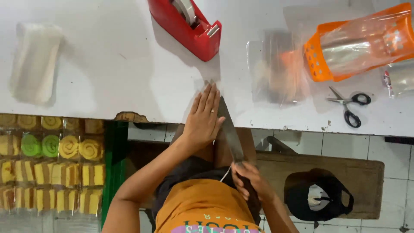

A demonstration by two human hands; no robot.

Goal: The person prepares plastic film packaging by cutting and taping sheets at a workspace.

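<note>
Looking down from the head view, only 1 camera here, so this is all from above. The left hand [202, 121] lies flat, fingers spread a little and pressed down on a thin clear plastic sheet [206, 88] at the near edge of the white bench [108, 64]. The right hand [249, 179] is closed around the handle end of a long knife [228, 129], low near the person's lap.

The relation that matters: the blade's long axis runs diagonally from the right hand up and to the left toward the bench edge, and its tip end sits just beside, maybe touching, the left hand's fingers. The left hand is clearly the nearer 1 to the plastic.

Materials: the blade looks dull grey metal, flat and narrow; the plastic is glossy and floppy. Further back sit a red tape dispenser [189, 26], an orange perforated basket [358, 43] wrapped in clear film, and black-handled scissors [351, 105]. Rolled yellow and green cakes [51, 159] in clear packs fill the left.
</note>
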